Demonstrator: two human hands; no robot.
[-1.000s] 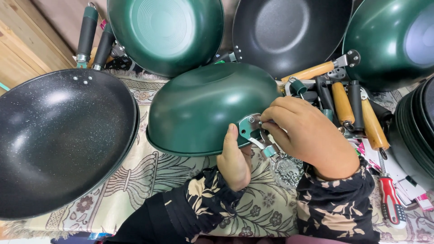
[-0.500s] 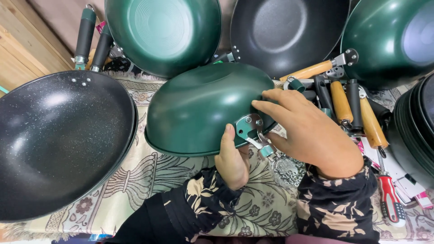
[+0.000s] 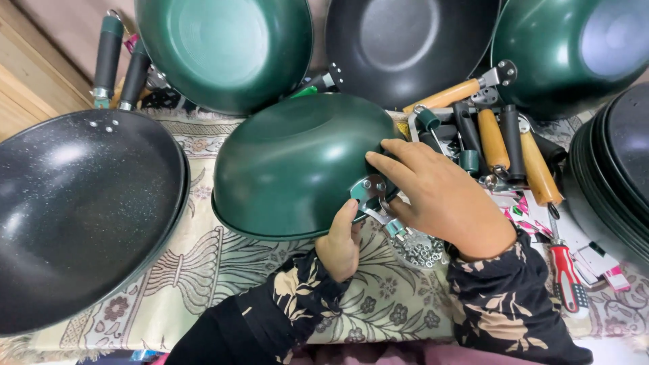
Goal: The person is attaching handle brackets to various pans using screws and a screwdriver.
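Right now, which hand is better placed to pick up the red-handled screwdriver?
Probably the right hand. The red-handled screwdriver lies just past its wrist on that side, while the left hand sits on the far side, thumb pressed on the metal bracket of the overturned green wok.
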